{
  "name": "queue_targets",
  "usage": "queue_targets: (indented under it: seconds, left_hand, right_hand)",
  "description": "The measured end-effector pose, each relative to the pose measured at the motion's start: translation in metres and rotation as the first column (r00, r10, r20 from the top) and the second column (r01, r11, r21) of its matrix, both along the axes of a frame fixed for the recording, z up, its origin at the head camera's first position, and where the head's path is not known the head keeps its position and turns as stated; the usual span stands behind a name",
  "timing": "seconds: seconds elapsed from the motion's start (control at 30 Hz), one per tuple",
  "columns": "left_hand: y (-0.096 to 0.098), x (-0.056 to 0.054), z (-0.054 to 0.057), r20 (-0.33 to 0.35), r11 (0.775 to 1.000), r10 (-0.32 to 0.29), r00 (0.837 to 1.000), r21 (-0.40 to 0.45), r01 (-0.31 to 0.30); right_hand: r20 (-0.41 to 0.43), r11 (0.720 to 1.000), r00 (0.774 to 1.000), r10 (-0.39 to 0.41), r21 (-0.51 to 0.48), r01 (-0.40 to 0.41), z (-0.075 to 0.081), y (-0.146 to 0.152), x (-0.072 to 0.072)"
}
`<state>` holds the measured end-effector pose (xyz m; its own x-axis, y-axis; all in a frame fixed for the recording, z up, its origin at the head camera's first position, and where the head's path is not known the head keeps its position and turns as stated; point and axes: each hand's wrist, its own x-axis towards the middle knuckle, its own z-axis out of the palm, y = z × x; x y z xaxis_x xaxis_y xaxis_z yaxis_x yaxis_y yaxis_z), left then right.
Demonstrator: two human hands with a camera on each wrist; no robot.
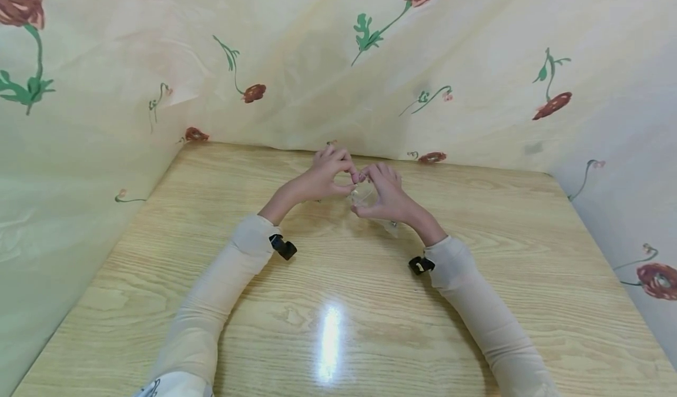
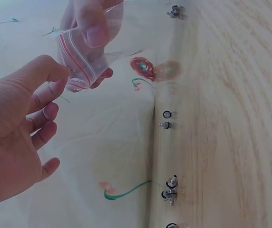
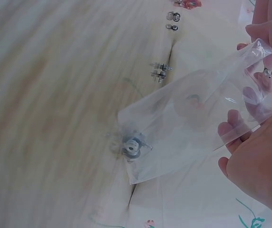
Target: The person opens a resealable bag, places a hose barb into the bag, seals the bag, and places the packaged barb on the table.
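Note:
A clear zip bag [image 2: 86, 61] with a red-and-white zip strip hangs tilted in my right hand [image 1: 385, 196], its mouth toward my left hand. In the right wrist view the bag [image 3: 188, 111] holds several metal parts with dark rings [image 3: 132, 146] at its bottom corner. My left hand [image 1: 324, 174] meets the bag's mouth with thumb and forefinger pinched together. Between those fingertips, seen through the film, is a small metal fitting [image 3: 267, 72]; its shape is partly hidden. The other left fingers are loosely bent.
Several small metal fittings [image 2: 169, 192] with black rings lie in a row near the back edge of the wood-grain table [image 1: 317, 279]. A flower-print cloth [image 1: 317, 62] rises behind and at both sides. Black bands [image 1: 282, 247] sit at the wrists.

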<state>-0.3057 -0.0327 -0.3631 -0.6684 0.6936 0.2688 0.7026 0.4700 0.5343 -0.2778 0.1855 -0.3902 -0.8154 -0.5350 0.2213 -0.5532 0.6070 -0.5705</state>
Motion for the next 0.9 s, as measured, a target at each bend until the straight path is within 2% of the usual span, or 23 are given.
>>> queue_targets:
  seconds: [0.37,0.9]
  left_hand:
    - [0.0014,-0.0002,-0.0037,-0.045,0.999,-0.001,0.999,0.054,0.004]
    - [0.0043,0.0021,-0.0090,-0.099,0.997,0.013,0.995,0.075,-0.006]
  right_hand:
    - [-0.015,1.000,1.000,0.005,0.001,-0.005,-0.0004,0.0005,-0.0012]
    - [-0.011,1.000,1.000,0.009,-0.019,-0.010,-0.0007,-0.0012,-0.0019]
